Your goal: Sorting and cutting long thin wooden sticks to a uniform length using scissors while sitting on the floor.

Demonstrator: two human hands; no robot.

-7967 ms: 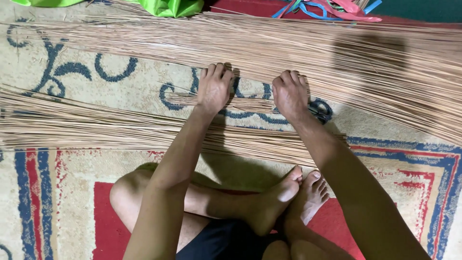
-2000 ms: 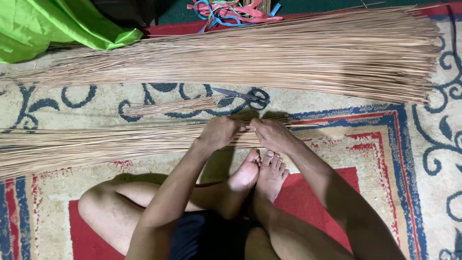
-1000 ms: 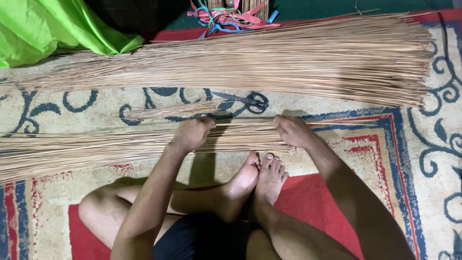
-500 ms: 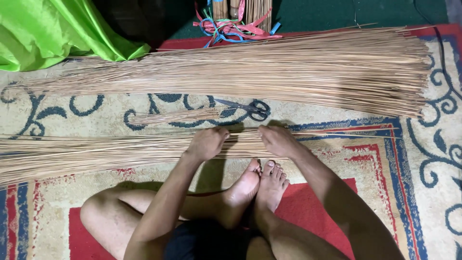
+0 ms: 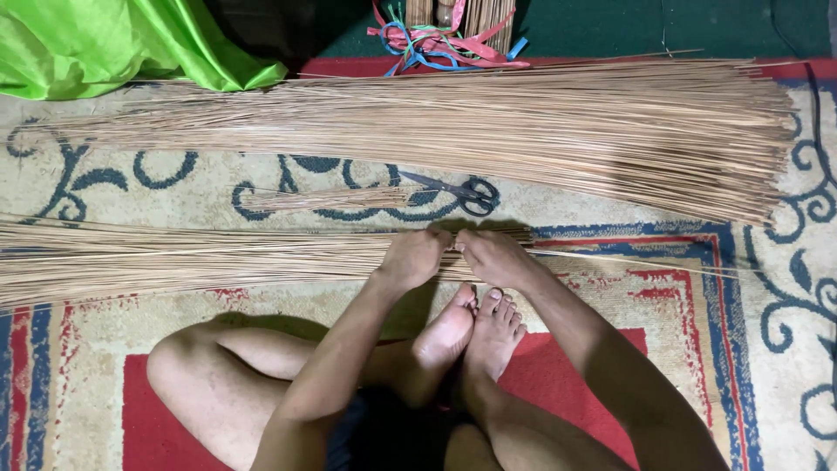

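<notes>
Three heaps of thin sticks are lying on the carpet — one large heap of sticks (image 5: 488,122), one long bundle (image 5: 200,257), one small tuft (image 5: 327,199) — plus one pair of scissors (image 5: 458,192) and one green cloth (image 5: 105,39).

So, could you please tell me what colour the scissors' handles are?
Black; the scissors show best in the head view.

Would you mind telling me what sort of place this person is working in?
Probably a home floor used for handcraft: a patterned carpet, long piles of thin sticks with scissors beside them, and the person sits cross-legged.
</notes>
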